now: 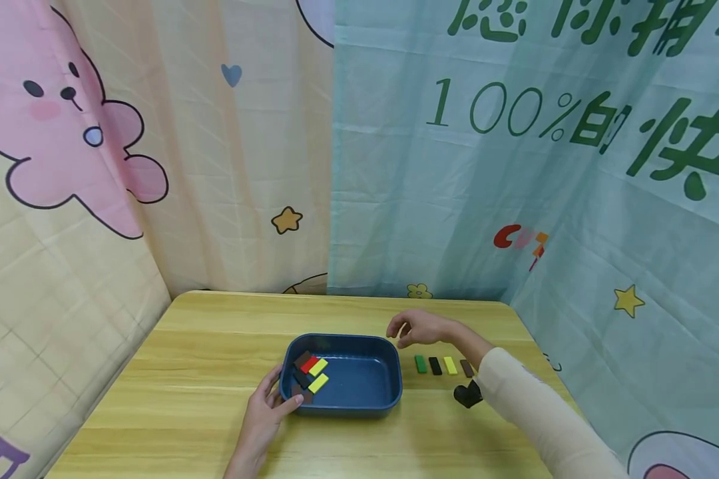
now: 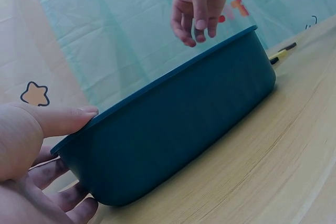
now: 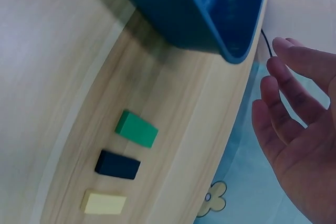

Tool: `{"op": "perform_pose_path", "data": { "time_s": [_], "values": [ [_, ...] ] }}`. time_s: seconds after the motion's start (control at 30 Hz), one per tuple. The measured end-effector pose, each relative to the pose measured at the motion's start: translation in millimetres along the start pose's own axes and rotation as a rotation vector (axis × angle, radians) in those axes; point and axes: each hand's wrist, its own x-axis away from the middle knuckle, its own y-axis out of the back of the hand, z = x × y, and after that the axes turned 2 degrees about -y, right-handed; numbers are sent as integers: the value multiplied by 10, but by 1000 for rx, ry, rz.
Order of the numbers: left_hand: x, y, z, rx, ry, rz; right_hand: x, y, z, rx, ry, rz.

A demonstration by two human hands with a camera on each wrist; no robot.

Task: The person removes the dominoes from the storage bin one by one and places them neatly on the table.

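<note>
We see the blue bin (image 1: pixel 359 379) on the bench (image 1: pixel 174 386), between the two hands. Our left hand (image 1: pixel 263 409) grips its near-left end, thumb over the rim, fingers against the outer wall. Loose coloured blocks (image 1: pixel 310 368) lie inside, close by that hand; blue floor shows from them toward the right. Our right hand (image 1: pixel 422 328), fingers relaxed and loosely bent, holds nothing and hangs above the far-right corner, apart from the rim. Nearer us than that hand, green (image 1: pixel 421 364), black (image 1: pixel 435 366), yellow (image 1: pixel 451 365) and brown (image 1: pixel 467 368) blocks form a spaced row, a gap separating green from the bin. Beyond both hands, the far edge meets the curtains (image 1: pixel 419 199).
</note>
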Motion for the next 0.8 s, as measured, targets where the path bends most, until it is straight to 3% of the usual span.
{"op": "perform_pose_path", "data": {
  "time_s": [0.5, 0.8],
  "values": [
    [7, -19, -29, -5, 18, -12, -383, -113, 317, 99, 68, 133],
    [25, 6, -11, 18, -7, 8, -591, -246, 463, 135, 38, 206]
  ]
}}
